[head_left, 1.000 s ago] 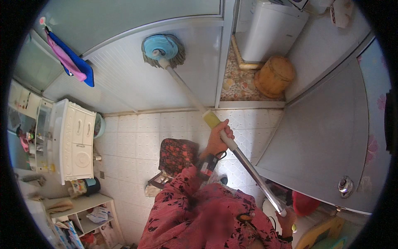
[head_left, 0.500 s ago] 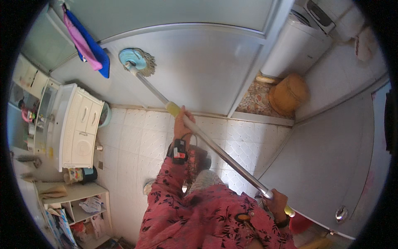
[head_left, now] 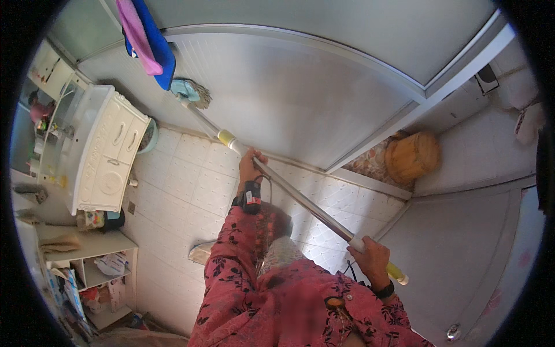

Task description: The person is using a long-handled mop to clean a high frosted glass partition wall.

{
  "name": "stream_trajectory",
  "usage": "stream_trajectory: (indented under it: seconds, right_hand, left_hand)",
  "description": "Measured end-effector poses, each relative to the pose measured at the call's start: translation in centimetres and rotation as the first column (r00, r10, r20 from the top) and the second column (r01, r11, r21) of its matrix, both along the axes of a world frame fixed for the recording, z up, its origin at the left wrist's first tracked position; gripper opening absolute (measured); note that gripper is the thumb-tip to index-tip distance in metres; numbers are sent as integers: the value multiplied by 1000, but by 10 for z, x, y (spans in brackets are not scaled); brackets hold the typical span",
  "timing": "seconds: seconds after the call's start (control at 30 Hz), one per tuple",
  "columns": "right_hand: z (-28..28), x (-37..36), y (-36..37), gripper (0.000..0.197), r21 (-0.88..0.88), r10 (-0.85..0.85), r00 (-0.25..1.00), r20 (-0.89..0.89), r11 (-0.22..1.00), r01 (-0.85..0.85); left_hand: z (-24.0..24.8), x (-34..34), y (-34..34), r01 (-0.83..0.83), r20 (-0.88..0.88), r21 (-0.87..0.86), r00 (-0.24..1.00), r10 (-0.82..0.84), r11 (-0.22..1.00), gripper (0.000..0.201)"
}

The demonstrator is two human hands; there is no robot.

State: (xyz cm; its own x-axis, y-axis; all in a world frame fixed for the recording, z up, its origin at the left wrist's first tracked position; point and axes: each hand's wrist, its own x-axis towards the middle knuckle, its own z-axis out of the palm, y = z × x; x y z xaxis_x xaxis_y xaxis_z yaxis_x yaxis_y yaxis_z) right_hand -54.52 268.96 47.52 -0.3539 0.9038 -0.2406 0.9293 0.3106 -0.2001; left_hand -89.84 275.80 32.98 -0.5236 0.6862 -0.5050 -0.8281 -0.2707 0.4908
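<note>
A mop (head_left: pixel 306 203) with a long metal pole slants across the view, from upper left to lower right. My left hand (head_left: pixel 251 165) grips the pole just below its yellow-and-white collar. Close to the pole's yellow end, my right hand (head_left: pixel 372 258) is wrapped round the white grip. The light-blue mop head (head_left: pixel 184 90) with grey strands rests against the grey lower panel (head_left: pixel 272 87) of a partition. Part of the head lies behind a hanging blue cloth (head_left: pixel 151 40), which has a pink cloth (head_left: pixel 139 36) beside it.
At left stands a cream washbasin cabinet (head_left: pixel 115 153) with a pale bucket (head_left: pixel 149 137) behind it. A low shelf (head_left: pixel 87 236) with bags is at lower left. Beyond a doorway at right sits a brown tub (head_left: pixel 413 157). A grey door (head_left: pixel 462 243) fills the lower right.
The mop head has dropped lower along the panel, toward the hanging cloths. My right hand has moved up and left with the pole's end. The view has turned slightly.
</note>
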Motion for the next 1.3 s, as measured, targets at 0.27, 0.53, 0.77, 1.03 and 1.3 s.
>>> stream_trajectory:
  seconds: [0.27,0.53,0.77,1.03,1.3]
  right_hand:
    - [34,4,20,31,-19,89,987,134,996,-87]
    - [37,58,47,27,128,-26,961,275,992,-10]
    - [16,102,100,33,318,-21,997,78,948,-5]
    - [50,123,142,39,139,115,983,140,981,-134]
    - [12,122,151,38,-501,371,928,-45,795,-342]
  left_hand:
    - [-49,35,11,71,155,-115,987,-52,991,20]
    - [-14,77,22,112,126,94,984,-123,989,6]
    - [81,96,50,3,33,166,999,-9,986,15]
    - [94,143,75,-55,34,196,998,50,979,14]
    - [-15,170,63,100,174,-57,981,-88,993,14]
